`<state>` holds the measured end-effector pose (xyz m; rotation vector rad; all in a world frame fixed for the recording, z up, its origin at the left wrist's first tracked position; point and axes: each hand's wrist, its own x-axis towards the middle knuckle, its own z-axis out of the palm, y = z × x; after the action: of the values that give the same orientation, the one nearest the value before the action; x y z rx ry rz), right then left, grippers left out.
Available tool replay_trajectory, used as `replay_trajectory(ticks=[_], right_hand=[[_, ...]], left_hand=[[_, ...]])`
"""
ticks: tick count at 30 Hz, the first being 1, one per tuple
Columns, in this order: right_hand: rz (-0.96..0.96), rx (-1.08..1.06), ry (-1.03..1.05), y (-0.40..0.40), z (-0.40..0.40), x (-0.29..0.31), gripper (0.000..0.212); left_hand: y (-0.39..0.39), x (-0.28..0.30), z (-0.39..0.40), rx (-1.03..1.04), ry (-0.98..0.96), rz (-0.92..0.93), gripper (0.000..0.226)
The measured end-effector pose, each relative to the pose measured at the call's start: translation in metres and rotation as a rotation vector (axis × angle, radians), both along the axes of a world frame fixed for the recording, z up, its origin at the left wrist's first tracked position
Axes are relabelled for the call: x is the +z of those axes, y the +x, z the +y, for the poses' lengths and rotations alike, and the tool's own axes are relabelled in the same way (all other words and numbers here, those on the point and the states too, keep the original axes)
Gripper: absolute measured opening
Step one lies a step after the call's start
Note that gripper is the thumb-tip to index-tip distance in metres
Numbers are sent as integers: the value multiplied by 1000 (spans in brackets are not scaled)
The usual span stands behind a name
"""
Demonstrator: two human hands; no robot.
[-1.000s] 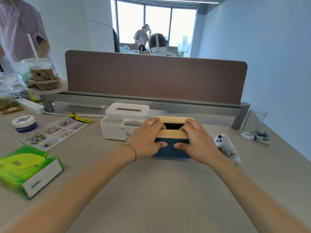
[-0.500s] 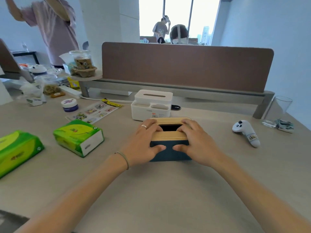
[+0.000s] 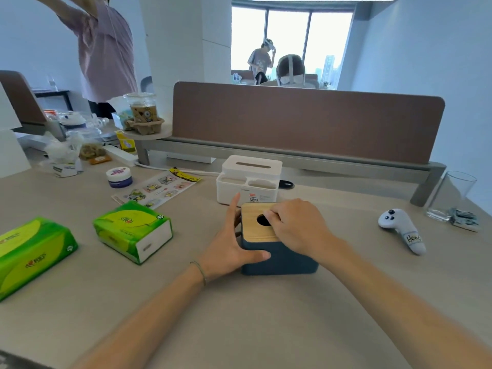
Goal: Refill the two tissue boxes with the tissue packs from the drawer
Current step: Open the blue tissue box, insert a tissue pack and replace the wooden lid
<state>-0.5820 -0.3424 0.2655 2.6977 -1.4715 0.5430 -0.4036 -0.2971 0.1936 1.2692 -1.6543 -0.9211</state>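
A dark blue tissue box (image 3: 282,258) with a wooden lid (image 3: 255,230) stands on the desk in front of me. My left hand (image 3: 231,246) is pressed flat against its left side, thumb across the front. My right hand (image 3: 295,225) lies on the lid with fingertips at the dark slot. Just behind stands a white tissue box (image 3: 250,179) with side compartments. Two green tissue packs lie to the left: one (image 3: 133,231) close by, the other (image 3: 32,254) at the frame's edge.
A sticker sheet (image 3: 157,189) and a small jar (image 3: 119,177) lie at the back left, beyond them cluttered bags and a drink cup (image 3: 141,107). A white controller (image 3: 404,230) and a glass (image 3: 450,195) sit to the right. A brown partition (image 3: 306,123) closes the back. People stand beyond.
My left hand slid off the lid to the box's left side. My right hand moved over the slot. The camera turned left and brought both green packs fully into view.
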Motion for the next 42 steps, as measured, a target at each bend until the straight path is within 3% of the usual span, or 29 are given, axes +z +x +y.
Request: replay_trajectory(ticks=[4, 12, 25, 30, 35, 42], right_hand=[[24, -31, 99, 9, 0, -4, 52], [-7, -63, 100, 12, 0, -12, 53], [3, -51, -21, 13, -6, -15, 55], [-79, -18, -11, 9, 0, -10, 56], [-206, 111, -8, -9, 5, 11, 50], [-301, 108, -26, -49, 14, 29, 44]], left_hand=[[1, -7, -3, 26, 40, 73, 137], [-2, -9, -6, 101, -38, -14, 115], [-3, -7, -3, 137, -45, -23, 112], [-3, -3, 1, 98, -42, -20, 114], [-1, 24, 10, 106, -148, -66, 137], [-35, 77, 18, 137, -293, -205, 122]])
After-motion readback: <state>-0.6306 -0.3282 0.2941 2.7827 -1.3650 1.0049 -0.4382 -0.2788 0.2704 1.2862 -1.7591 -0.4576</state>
